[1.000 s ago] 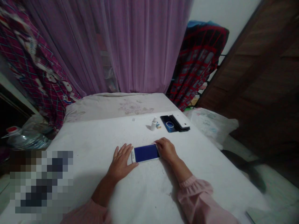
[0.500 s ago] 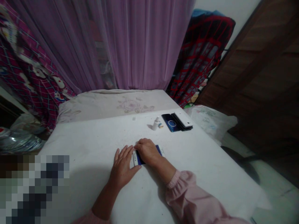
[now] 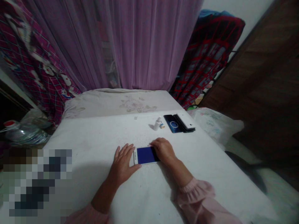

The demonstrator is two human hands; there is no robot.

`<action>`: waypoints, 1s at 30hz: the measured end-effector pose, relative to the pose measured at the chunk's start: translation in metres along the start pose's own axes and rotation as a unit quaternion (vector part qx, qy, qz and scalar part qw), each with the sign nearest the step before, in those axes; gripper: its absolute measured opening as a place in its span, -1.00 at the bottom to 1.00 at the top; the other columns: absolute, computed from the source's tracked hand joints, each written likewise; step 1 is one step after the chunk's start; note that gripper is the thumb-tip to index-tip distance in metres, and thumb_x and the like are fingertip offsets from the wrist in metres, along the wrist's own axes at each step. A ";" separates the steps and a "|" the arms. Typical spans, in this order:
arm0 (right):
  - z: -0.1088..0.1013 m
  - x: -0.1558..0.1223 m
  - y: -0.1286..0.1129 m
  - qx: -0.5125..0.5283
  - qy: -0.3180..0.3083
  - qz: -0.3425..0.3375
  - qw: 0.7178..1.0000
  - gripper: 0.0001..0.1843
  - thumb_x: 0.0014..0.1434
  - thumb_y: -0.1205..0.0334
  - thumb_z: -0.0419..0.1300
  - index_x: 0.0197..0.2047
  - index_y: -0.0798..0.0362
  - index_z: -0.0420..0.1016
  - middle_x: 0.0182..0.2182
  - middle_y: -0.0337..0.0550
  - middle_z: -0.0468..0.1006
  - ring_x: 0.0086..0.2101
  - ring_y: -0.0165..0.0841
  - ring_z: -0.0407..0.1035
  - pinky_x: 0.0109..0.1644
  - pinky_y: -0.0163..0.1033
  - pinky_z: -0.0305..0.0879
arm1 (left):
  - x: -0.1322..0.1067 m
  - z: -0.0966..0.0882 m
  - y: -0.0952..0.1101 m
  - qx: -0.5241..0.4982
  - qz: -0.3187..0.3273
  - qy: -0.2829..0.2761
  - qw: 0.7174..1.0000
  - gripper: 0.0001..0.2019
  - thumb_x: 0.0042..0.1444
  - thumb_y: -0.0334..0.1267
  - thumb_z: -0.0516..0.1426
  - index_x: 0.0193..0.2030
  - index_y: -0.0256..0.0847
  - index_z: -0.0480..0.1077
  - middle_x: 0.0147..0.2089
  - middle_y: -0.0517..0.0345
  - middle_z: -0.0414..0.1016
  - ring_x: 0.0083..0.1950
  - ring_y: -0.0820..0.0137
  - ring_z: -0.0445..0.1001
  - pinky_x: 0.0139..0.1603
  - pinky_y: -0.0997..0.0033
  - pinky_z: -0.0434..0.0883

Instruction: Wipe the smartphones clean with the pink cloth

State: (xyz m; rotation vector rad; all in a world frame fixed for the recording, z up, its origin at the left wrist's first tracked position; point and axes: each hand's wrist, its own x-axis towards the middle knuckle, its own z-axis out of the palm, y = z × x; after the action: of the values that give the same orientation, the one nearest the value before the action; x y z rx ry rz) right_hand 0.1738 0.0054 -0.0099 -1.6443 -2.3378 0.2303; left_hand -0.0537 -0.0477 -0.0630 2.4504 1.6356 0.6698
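A white smartphone with a blue-lit screen lies flat and sideways on the white-covered surface. My left hand rests at its left end, fingers stretched out and spread, with the thumb at the lower corner and fingertips near the upper one. Over the phone's right end is my right hand, its fingers curled together and pressed down near the upper edge. Whatever those fingers hold, if anything, is hidden. Beyond the phone stands a small white spray bottle, upright, with a small round-edged object beside it.
A dark blue phone and a stack of phones with a white one on top lie at the back right. A plastic bag is off the right edge. Large water bottle at left; purple curtain behind.
My right hand has slid rightward across the phone, uncovering the blue screen's left and middle. My left hand stays at the left end. The view has shifted slightly.
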 end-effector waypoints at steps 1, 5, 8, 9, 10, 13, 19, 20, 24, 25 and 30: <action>0.006 0.003 -0.012 0.004 -0.003 -0.013 1.000 -0.79 0.25 0.34 0.19 -0.18 -0.03 0.67 -0.26 -0.08 0.62 -0.20 -0.24 0.41 -0.12 -0.21 0.25 | 0.000 0.000 -0.001 0.000 0.002 -0.001 1.000 -0.36 0.10 0.02 0.22 0.30 -0.10 0.22 0.34 -0.09 0.32 0.40 0.05 0.19 0.42 -0.18 -0.04; 0.025 0.010 -0.048 0.022 0.024 -0.085 0.996 -0.80 0.24 0.34 0.20 -0.16 0.01 0.66 -0.27 -0.05 0.59 -0.20 -0.25 0.39 -0.12 -0.21 0.27 | 0.001 0.001 -0.004 0.001 -0.006 -0.015 1.000 -0.33 0.06 0.06 0.25 0.28 -0.09 0.25 0.33 -0.08 0.33 0.39 0.04 0.21 0.41 -0.19 -0.02; 0.032 0.000 -0.052 0.076 0.037 -0.110 0.990 -0.79 0.23 0.36 0.20 -0.16 0.00 0.66 -0.30 -0.07 0.58 -0.24 -0.30 0.40 -0.18 -0.25 0.29 | 0.002 0.001 -0.004 -0.002 -0.010 -0.018 1.000 -0.33 0.03 0.09 0.27 0.26 -0.07 0.28 0.33 -0.06 0.33 0.38 0.04 0.21 0.40 -0.19 -0.01; 0.032 -0.005 -0.051 0.105 0.034 -0.127 0.986 -0.79 0.21 0.37 0.21 -0.17 -0.02 0.66 -0.30 -0.09 0.58 -0.26 -0.32 0.41 -0.20 -0.27 0.30 | 0.003 0.001 -0.004 -0.002 -0.010 -0.017 1.000 -0.34 0.02 0.09 0.28 0.24 -0.07 0.29 0.32 -0.06 0.34 0.38 0.04 0.22 0.40 -0.19 0.00; 0.032 -0.011 -0.050 0.134 0.027 -0.145 0.980 -0.78 0.19 0.39 0.23 -0.18 -0.03 0.67 -0.30 -0.11 0.59 -0.27 -0.34 0.41 -0.22 -0.29 0.31 | 0.003 0.000 -0.004 -0.001 -0.009 -0.014 1.000 -0.34 0.01 0.09 0.29 0.23 -0.06 0.31 0.32 -0.05 0.35 0.37 0.04 0.23 0.40 -0.19 0.01; 0.026 -0.026 -0.048 0.194 0.002 -0.172 0.966 -0.74 0.14 0.45 0.24 -0.21 -0.07 0.67 -0.31 -0.16 0.60 -0.27 -0.34 0.43 -0.21 -0.28 0.35 | 0.005 -0.002 -0.003 0.002 -0.007 -0.008 1.000 -0.35 -0.02 0.10 0.31 0.19 -0.06 0.34 0.30 -0.06 0.37 0.35 0.02 0.26 0.40 -0.20 0.03; 0.009 -0.048 -0.027 0.193 -0.006 -0.179 0.965 -0.74 0.27 0.35 0.16 -0.18 -0.12 0.67 -0.32 -0.13 0.59 -0.27 -0.31 0.44 -0.21 -0.21 0.39 | 0.008 -0.007 -0.001 -0.003 -0.013 -0.031 0.999 -0.29 -0.06 0.16 0.32 0.19 -0.10 0.33 0.30 -0.08 0.37 0.36 0.00 0.25 0.39 -0.23 0.03; 0.007 -0.053 -0.019 0.188 0.006 -0.182 0.965 -0.75 0.27 0.34 0.16 -0.17 -0.11 0.67 -0.32 -0.12 0.59 -0.28 -0.32 0.44 -0.23 -0.23 0.38 | 0.008 -0.007 -0.001 -0.004 -0.014 -0.032 0.999 -0.29 -0.06 0.16 0.32 0.19 -0.11 0.33 0.30 -0.08 0.37 0.36 0.00 0.24 0.39 -0.23 0.03; 0.003 -0.073 0.017 0.177 0.064 -0.156 0.970 -0.76 0.30 0.30 0.15 -0.17 -0.08 0.66 -0.32 -0.10 0.57 -0.29 -0.36 0.45 -0.25 -0.29 0.38 | 0.007 -0.006 -0.002 -0.007 -0.006 -0.023 1.000 -0.32 -0.01 0.14 0.29 0.21 -0.10 0.32 0.30 -0.07 0.37 0.37 0.01 0.24 0.40 -0.20 0.01; 0.003 -0.077 0.026 0.179 0.078 -0.145 0.970 -0.77 0.30 0.30 0.14 -0.17 -0.08 0.66 -0.33 -0.10 0.57 -0.29 -0.36 0.45 -0.25 -0.29 0.38 | 0.006 -0.006 -0.002 -0.008 -0.004 -0.020 1.000 -0.32 0.00 0.14 0.29 0.22 -0.10 0.31 0.30 -0.07 0.38 0.37 0.01 0.23 0.40 -0.20 0.00; 0.005 -0.081 0.055 0.188 0.135 -0.080 0.969 -0.76 0.28 0.31 0.14 -0.17 -0.08 0.65 -0.35 -0.14 0.57 -0.29 -0.34 0.48 -0.24 -0.27 0.42 | 0.004 -0.004 -0.003 -0.008 0.008 -0.010 1.000 -0.32 0.04 0.12 0.27 0.25 -0.13 0.27 0.29 -0.09 0.38 0.38 0.02 0.22 0.41 -0.20 -0.03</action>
State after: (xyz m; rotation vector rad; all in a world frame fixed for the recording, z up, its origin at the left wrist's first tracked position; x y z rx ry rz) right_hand 0.2475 -0.0518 -0.0408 -1.2183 -2.0534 0.3657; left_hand -0.0567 -0.0434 -0.0588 2.4550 1.5988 0.6561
